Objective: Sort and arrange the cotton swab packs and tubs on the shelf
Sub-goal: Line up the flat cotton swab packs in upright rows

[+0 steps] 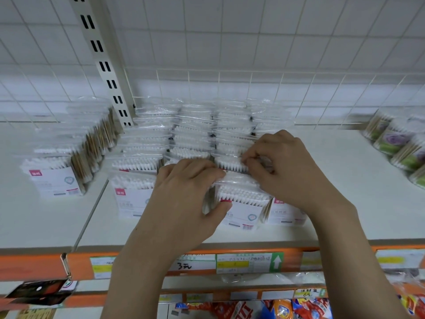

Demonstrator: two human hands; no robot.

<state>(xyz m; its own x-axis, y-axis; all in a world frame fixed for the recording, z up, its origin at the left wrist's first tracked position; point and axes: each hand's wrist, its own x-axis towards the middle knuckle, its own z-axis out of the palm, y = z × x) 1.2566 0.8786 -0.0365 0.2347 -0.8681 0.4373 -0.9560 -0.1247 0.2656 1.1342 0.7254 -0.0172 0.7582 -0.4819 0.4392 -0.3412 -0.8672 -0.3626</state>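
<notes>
Your left hand (188, 194) grips the front pack (239, 199) of the third row, fingers curled over its top and thumb pressed on its face near the pink label. Your right hand (285, 166) reaches just behind it and pinches the clear top of the next pack (230, 163) between thumb and fingertips. Both packs stand near the shelf's (368, 199) front edge, about midway along it.

Judging by how things lie, you are well into the job. Several rows of packs (195, 134) already run in file from the front edge back to the grid wall (253, 42), and they look fairly even. A separate row (69, 153) stands on the left section, past the slotted upright (101, 54), leaning a little.

What looks unfinished: the rightmost row, where one pack (287, 211) sits at the front beside your right wrist, slightly out of line with its neighbour. The tubs (400, 143) at the right edge lie tilted in a loose cluster, well apart from the packs, and are too blurred to judge closely. They probably want straightening once the packs are squared. The price strip (248, 263) runs below the front edge.
</notes>
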